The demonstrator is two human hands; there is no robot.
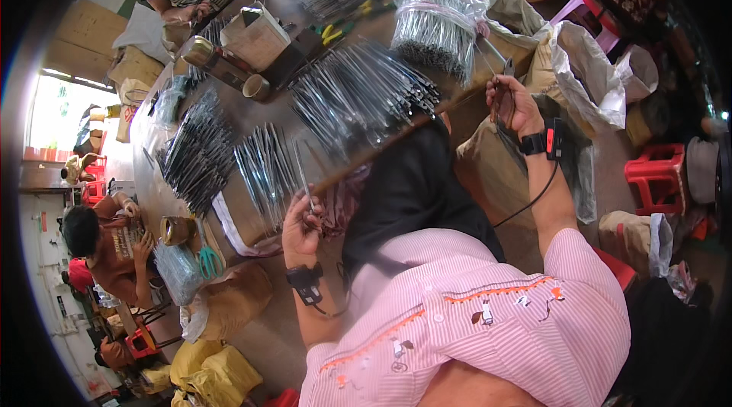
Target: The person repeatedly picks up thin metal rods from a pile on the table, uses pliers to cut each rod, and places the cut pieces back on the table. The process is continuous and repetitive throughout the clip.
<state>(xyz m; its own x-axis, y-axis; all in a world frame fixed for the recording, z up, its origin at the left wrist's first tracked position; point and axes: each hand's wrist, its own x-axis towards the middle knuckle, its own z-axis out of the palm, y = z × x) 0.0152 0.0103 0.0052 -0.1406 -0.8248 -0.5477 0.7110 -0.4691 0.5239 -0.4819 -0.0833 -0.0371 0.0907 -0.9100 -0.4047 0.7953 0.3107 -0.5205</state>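
Observation:
Near the table's front edge, my left hand [302, 225] is closed with its fingertips round a slim metal strip [300, 167] that points up and away. Farther right, off the table's edge, my right hand [515, 108] grips pliers [508, 67] with reddish-brown handles, jaws pointing up. A thin rod crosses just beyond those jaws. Between my hands, a wide row of slim metal strips [358, 94] lies on the table [252, 113]. A smaller row of strips [267, 170] lies closest to my left hand, with a darker heap [197, 151] to its left.
A plastic-wrapped bundle of metal pieces [436, 25] stands at the table's right end. Yellow-handled pliers [332, 35] lie by a cardboard box [255, 37]. White sacks [583, 71] and a red stool [657, 178] are at right. Co-workers sit across the table and at left.

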